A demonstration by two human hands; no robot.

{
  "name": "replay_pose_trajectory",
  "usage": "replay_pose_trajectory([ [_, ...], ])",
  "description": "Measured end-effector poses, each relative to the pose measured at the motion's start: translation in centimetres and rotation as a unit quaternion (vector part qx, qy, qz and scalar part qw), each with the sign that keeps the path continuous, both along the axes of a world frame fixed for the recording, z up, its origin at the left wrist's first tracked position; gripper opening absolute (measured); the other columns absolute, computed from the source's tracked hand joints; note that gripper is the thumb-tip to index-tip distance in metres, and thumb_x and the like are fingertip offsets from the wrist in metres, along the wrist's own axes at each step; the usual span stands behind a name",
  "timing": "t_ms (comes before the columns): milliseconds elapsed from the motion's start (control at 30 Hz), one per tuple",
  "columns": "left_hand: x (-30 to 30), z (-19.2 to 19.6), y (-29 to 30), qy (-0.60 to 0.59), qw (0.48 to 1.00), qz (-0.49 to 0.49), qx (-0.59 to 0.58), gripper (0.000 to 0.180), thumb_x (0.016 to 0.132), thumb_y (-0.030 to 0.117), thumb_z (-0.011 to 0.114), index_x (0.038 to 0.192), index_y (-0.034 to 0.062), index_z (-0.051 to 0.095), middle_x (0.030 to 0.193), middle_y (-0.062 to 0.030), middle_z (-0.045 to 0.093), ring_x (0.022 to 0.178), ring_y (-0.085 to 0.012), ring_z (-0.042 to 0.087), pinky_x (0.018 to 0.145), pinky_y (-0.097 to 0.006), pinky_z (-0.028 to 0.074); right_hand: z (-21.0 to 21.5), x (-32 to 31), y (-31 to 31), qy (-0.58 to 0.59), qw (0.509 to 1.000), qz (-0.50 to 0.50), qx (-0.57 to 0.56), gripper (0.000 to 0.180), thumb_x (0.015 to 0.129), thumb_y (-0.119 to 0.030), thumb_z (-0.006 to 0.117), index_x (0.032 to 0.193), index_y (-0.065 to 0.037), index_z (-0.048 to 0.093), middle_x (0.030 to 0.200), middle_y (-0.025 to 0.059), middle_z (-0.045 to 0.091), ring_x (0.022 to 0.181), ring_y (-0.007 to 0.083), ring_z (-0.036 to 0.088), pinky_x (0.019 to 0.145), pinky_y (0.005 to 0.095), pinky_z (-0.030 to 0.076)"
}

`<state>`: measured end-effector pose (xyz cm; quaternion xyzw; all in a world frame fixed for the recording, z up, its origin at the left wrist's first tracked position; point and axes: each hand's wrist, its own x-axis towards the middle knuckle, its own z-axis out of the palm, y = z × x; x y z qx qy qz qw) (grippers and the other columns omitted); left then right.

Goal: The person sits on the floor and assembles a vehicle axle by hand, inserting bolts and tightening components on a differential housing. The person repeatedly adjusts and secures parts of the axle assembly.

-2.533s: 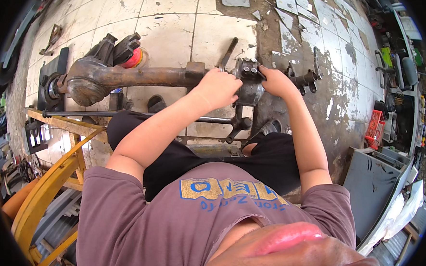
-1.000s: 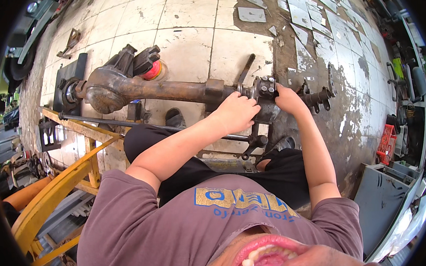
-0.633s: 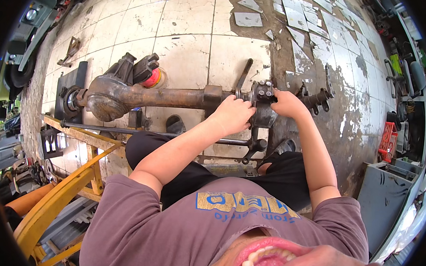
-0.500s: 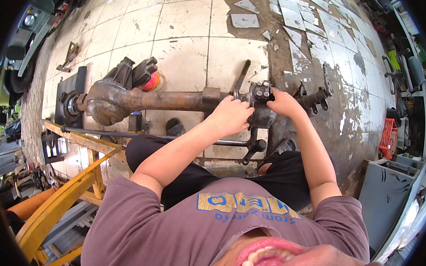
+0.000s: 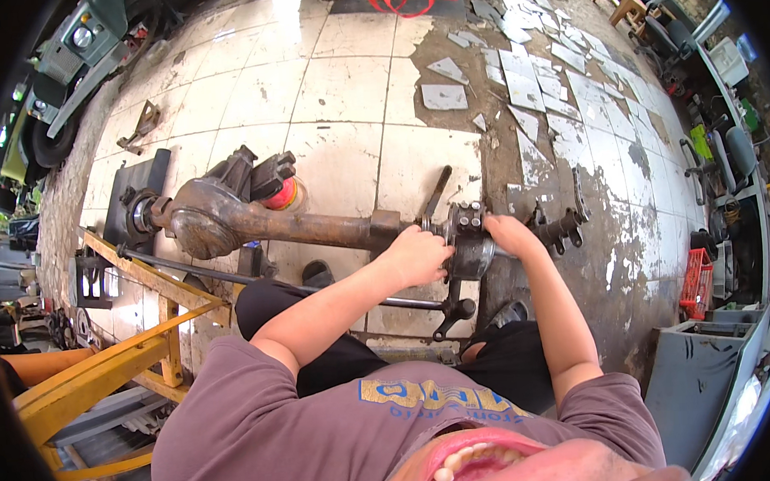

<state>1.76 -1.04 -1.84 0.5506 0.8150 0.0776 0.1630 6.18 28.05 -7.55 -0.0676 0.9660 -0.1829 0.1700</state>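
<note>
A long, rusty axle housing (image 5: 306,223) with a round bulge at its left lies across the floor before me. At its right end sits a dark, greasy steering knuckle (image 5: 473,258), with a bolted cap (image 5: 468,218) on top. Curled fingers of my left hand (image 5: 418,256) grip the knuckle's left edge, beside an upright dark lever arm (image 5: 437,191). My right hand (image 5: 510,233) is closed on the knuckle's right side, close to the bolts; some of its fingers are hidden. A tie rod (image 5: 410,304) runs below my left forearm to a joint near my knees.
To the left stands a yellow metal frame (image 5: 171,339), with another person's arm (image 5: 48,366) behind it. A red and yellow tin (image 5: 283,196) is behind the axle. Broken tiles (image 5: 525,85) lie at the far right. A red crate (image 5: 695,283) and grey cabinet (image 5: 692,372) stand at right.
My view has tilted up, so the axle and hands appear lower and more of the far floor shows. Both hands stay at the knuckle, with only slight shifts of the fingers.
</note>
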Motion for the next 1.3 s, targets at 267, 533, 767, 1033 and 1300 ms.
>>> replay_pose_trajectory([
  [267,-0.1,0.5,0.0,-0.001,1.0,-0.008,-0.016,0.046,0.092,0.041,0.074,0.13,0.0155,0.075,0.103,-0.0057,0.077,0.105,-0.0266,0.074,0.096,-0.045,0.053,1.7,0.3,-1.2,0.016,0.999,-0.034,-0.024,0.024,0.104,-0.017,0.045,0.102,0.002,0.059,0.103,0.0336,0.071,0.102,0.0533,0.069,0.09,0.0597,0.054],
  [533,0.3,0.2,0.2,-0.004,0.999,-0.015,-0.032,0.045,0.091,0.041,0.074,0.129,0.0172,0.075,0.106,-0.0056,0.076,0.106,-0.0264,0.073,0.095,-0.044,0.053,0.7,1.0,-1.3,0.08,0.997,-0.002,0.007,0.025,0.105,-0.017,0.044,0.108,0.003,0.06,0.106,0.034,0.072,0.103,0.052,0.07,0.091,0.0584,0.055],
  [767,0.3,0.3,0.3,-0.007,1.0,-0.016,-0.024,0.044,0.092,0.041,0.074,0.129,0.0177,0.075,0.105,-0.0059,0.077,0.105,-0.0263,0.074,0.095,-0.043,0.053,-0.5,0.6,-0.1,0.041,0.998,-0.014,0.039,0.028,0.108,-0.019,0.045,0.12,0.0,0.062,0.105,0.0323,0.072,0.102,0.0509,0.07,0.089,0.0567,0.054],
  [1033,0.3,0.2,0.2,-0.002,1.0,-0.013,-0.027,0.044,0.093,0.041,0.074,0.128,0.0156,0.075,0.104,-0.0054,0.077,0.104,-0.0261,0.074,0.094,-0.043,0.053,2.6,0.1,-1.9,-0.003,0.998,-0.067,0.011,0.042,0.11,-0.032,0.042,0.112,0.003,0.065,0.106,0.0339,0.072,0.106,0.0532,0.068,0.094,0.059,0.052],
  [1300,1.2,0.7,0.0,-0.005,0.998,-0.018,-0.061,0.058,0.093,0.04,0.074,0.143,0.0112,0.067,0.105,-0.008,0.077,0.104,-0.0266,0.074,0.096,-0.044,0.052,5.3,0.0,-2.5,-0.079,0.974,-0.204,-0.055,0.08,0.111,-0.059,0.035,0.114,0.012,0.071,0.115,0.0408,0.068,0.121,0.0557,0.062,0.106,0.0551,0.047],
])
